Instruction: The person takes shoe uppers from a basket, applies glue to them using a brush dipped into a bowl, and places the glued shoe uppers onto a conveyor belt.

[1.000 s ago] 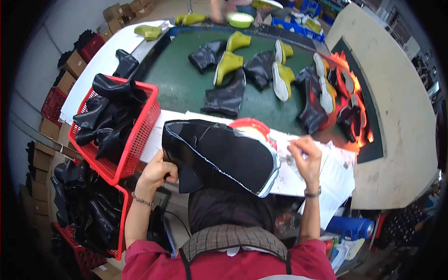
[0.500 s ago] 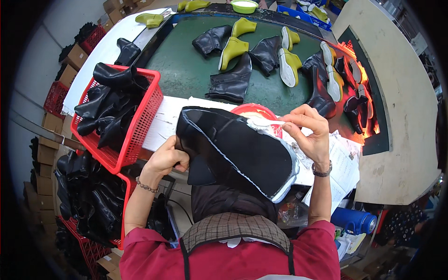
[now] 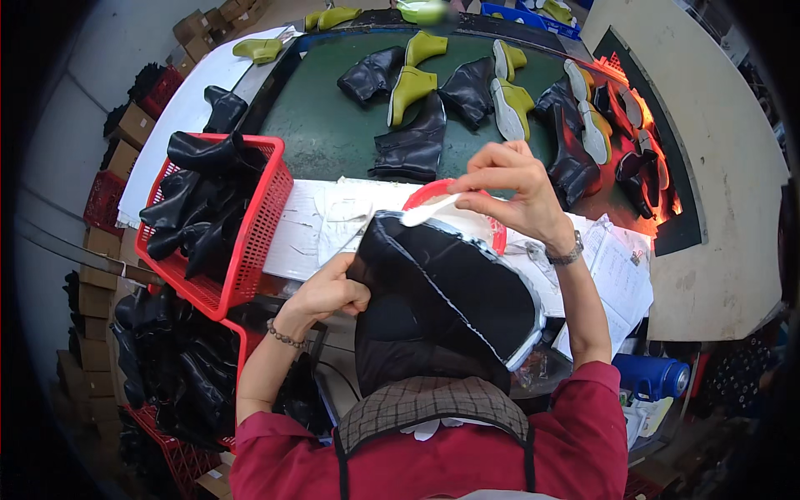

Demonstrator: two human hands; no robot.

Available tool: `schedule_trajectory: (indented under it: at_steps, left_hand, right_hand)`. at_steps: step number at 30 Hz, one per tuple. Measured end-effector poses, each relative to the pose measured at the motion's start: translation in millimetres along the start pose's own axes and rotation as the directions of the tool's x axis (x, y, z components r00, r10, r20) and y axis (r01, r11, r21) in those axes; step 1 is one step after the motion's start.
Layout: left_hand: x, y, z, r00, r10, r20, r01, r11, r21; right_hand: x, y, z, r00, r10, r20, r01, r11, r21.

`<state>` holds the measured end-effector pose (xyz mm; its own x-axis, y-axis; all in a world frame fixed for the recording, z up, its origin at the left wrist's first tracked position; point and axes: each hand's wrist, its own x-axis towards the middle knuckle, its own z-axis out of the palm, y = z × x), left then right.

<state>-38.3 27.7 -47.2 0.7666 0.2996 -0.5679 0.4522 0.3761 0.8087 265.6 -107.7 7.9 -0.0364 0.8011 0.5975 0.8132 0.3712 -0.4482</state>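
My left hand (image 3: 332,292) is closed on the left edge of a black boot upper (image 3: 446,287), which lies tilted over my lap with its dark inner side showing. White paste lines its far and right edges, and a pale seam crosses it. My right hand (image 3: 512,193) pinches a small white brush (image 3: 427,211) between thumb and fingers. The brush's head is at the upper's far left edge; whether it touches is hard to tell. Just behind, partly hidden by my right hand and the upper, is a red bowl (image 3: 498,238) of white paste.
At left, a red basket (image 3: 260,225) holds black boots, with more boots below. Black boots and yellow-green lasts (image 3: 410,90) lie on a green conveyor belt (image 3: 325,125) leading into a glowing heater (image 3: 658,167). Papers (image 3: 612,267) and a blue bottle (image 3: 654,377) are at right.
The brush has moved left along the upper's far edge, from near the middle to the left corner. The upper has shifted right and turned in my left hand, and its far edge carries more white paste.
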Motion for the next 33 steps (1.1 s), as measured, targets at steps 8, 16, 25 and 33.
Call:
schedule_trajectory:
  at_steps: [8,16,25,33]
  left_hand:
    - [-22,-12,-26,0.980,0.123,-0.154,-0.165,0.938,-0.303]
    - [16,-18,-63,0.750,0.431,-0.502,-0.502,0.865,-0.007]
    - [152,26,-106,0.749,0.211,-0.628,-0.573,0.682,-0.454]
    - [240,40,-151,-0.043,0.895,-0.443,0.059,0.445,0.894]
  right_hand:
    - [-63,18,4,0.976,0.158,-0.148,-0.151,0.987,0.060]
    - [-178,74,54,0.707,0.491,-0.510,-0.441,0.869,0.225]
    - [-206,77,101,0.742,0.468,-0.481,-0.545,0.838,-0.025]
    - [-207,78,99,0.747,0.445,-0.494,-0.535,0.844,-0.048]
